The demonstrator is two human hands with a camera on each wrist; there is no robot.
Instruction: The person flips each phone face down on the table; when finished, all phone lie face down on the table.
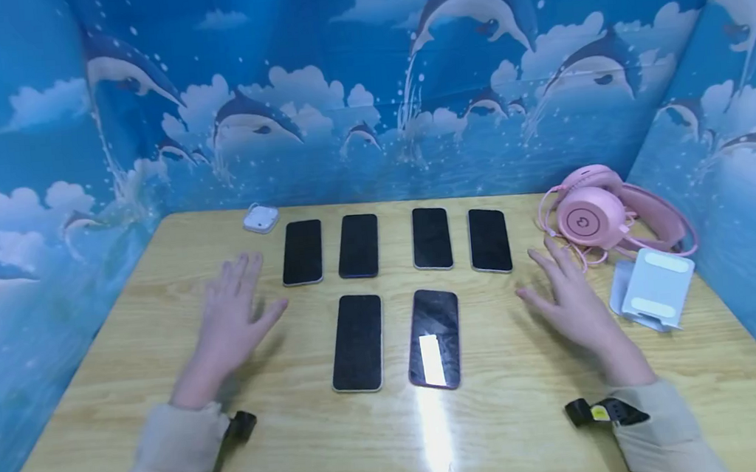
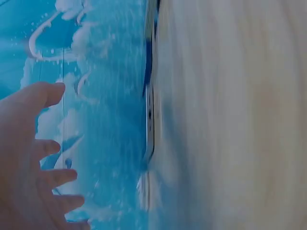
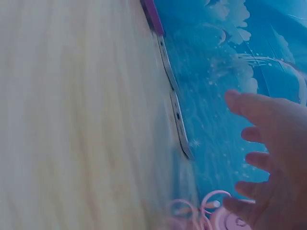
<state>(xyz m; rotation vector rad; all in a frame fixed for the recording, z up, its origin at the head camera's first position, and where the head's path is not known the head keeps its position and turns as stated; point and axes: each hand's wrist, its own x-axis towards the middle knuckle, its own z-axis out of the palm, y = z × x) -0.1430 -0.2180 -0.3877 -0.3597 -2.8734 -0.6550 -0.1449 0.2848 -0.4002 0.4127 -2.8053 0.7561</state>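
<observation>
Several dark-screened phones lie flat on the wooden table. The back row runs from a phone [image 1: 302, 252] on the left, past a blue-edged phone [image 1: 358, 246] and another phone [image 1: 431, 238], to a phone [image 1: 489, 240] on the right. In front lie a pale-edged phone [image 1: 357, 343] and a purple-edged phone [image 1: 434, 339] with a bright reflection. My left hand [image 1: 230, 318] hovers left of the phones with fingers spread, holding nothing. On the other side, my right hand [image 1: 573, 302] is also spread and holds nothing, near the headphones. Both wrist views show the hands above the tabletop.
Pink headphones [image 1: 593, 215] with a looped cable rest at the back right. A light-blue stand [image 1: 658, 288] sits in front of them. At the back left is a small white case [image 1: 260, 218]. A dolphin-print cloth [image 1: 319, 166] borders the table's back and sides.
</observation>
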